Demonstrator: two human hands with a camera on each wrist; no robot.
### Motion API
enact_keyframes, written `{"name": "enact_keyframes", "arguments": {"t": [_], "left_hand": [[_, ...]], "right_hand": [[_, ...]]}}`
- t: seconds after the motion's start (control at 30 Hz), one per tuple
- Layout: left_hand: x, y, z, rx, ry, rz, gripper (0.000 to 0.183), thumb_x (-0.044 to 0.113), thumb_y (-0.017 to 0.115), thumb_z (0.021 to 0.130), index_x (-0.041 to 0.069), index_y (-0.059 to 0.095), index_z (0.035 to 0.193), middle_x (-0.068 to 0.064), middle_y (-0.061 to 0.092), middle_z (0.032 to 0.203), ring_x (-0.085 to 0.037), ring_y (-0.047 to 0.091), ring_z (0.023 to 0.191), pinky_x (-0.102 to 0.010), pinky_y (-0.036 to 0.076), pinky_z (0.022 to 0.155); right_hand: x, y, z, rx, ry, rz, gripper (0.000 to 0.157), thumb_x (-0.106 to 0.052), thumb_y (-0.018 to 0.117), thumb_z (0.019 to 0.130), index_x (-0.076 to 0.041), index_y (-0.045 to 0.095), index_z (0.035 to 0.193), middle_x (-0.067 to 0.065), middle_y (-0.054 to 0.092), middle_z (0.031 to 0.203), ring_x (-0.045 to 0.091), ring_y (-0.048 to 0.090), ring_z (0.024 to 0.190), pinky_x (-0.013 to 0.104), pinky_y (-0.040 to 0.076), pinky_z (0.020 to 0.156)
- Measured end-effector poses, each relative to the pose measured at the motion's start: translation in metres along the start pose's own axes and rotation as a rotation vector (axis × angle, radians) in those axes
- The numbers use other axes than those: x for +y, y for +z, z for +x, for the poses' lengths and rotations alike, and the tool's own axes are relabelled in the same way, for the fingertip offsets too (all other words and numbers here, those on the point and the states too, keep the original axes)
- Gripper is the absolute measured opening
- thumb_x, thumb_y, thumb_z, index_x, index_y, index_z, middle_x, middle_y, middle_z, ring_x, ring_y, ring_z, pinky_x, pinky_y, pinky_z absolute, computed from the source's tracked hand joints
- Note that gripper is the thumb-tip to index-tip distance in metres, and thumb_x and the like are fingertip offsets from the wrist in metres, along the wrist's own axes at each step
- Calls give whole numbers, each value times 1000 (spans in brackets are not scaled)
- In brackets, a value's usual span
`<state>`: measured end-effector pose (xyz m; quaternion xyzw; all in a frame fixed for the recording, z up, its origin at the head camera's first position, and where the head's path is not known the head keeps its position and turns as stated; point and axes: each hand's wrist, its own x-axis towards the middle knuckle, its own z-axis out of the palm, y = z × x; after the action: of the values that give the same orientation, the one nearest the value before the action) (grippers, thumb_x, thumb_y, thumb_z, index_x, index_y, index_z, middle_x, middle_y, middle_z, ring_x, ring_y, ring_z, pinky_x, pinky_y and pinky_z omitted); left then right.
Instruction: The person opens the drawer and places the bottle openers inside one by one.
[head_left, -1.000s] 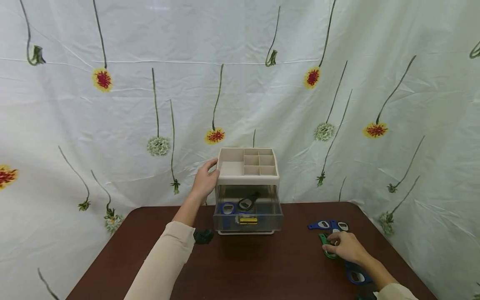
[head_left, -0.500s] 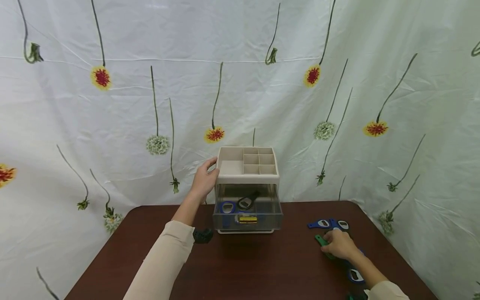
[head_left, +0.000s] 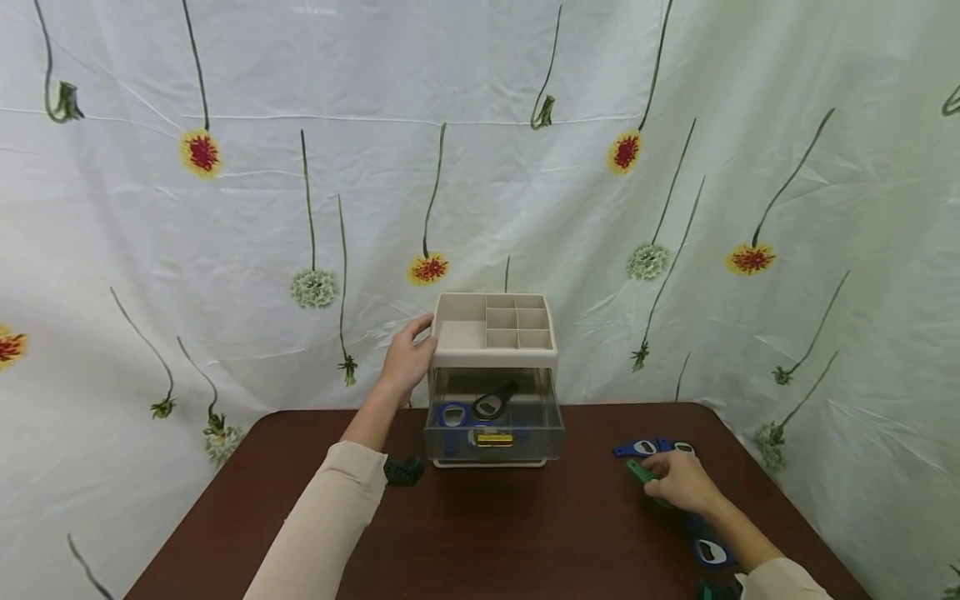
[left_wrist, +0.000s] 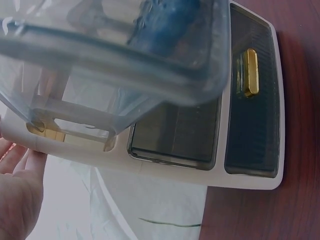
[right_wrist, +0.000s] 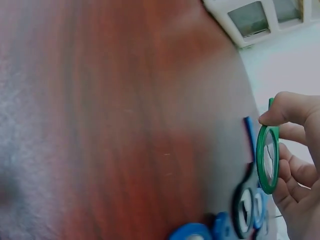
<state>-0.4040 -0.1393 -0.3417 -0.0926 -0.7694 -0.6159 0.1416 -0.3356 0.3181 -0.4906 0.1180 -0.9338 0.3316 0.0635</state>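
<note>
At lower right in the head view, the grip of the right hand is pinched on a flat green bottle opener, near flat blue bottle openers. Left of centre, the left hand rests extended fingers against a beige box-shaped organizer's upper left side, wrapped round nothing.

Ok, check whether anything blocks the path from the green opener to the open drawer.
Only the drawer walls; the green opener in the right hand would likely need lifting over them. Nothing else visible intervenes.
</note>
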Motion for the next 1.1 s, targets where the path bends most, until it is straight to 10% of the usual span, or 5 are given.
{"name": "enact_keyframes", "arguments": {"t": [0.77, 1.1], "left_hand": [[-1, -1, -1, 6, 10, 0, 54, 11, 49, 105, 5, 41, 158, -13, 37, 162, -36, 45, 141, -50, 43, 109], [1, 0, -1, 11, 7, -4, 53, 9, 49, 105, 5, 42, 158, -13, 38, 162, -36, 46, 141, -50, 43, 109]], "right_hand": [[-114, -55, 48, -90, -94, 72, 40, -11, 77, 88, 2, 72, 126, 16, 70, 114, 34, 65, 103, 48, 56, 81], [-181, -63, 66, -61, -145, 58, 38, -14, 77, 87, -2, 74, 123, 7, 68, 99, 22, 63, 86, 38, 53, 68]]}}
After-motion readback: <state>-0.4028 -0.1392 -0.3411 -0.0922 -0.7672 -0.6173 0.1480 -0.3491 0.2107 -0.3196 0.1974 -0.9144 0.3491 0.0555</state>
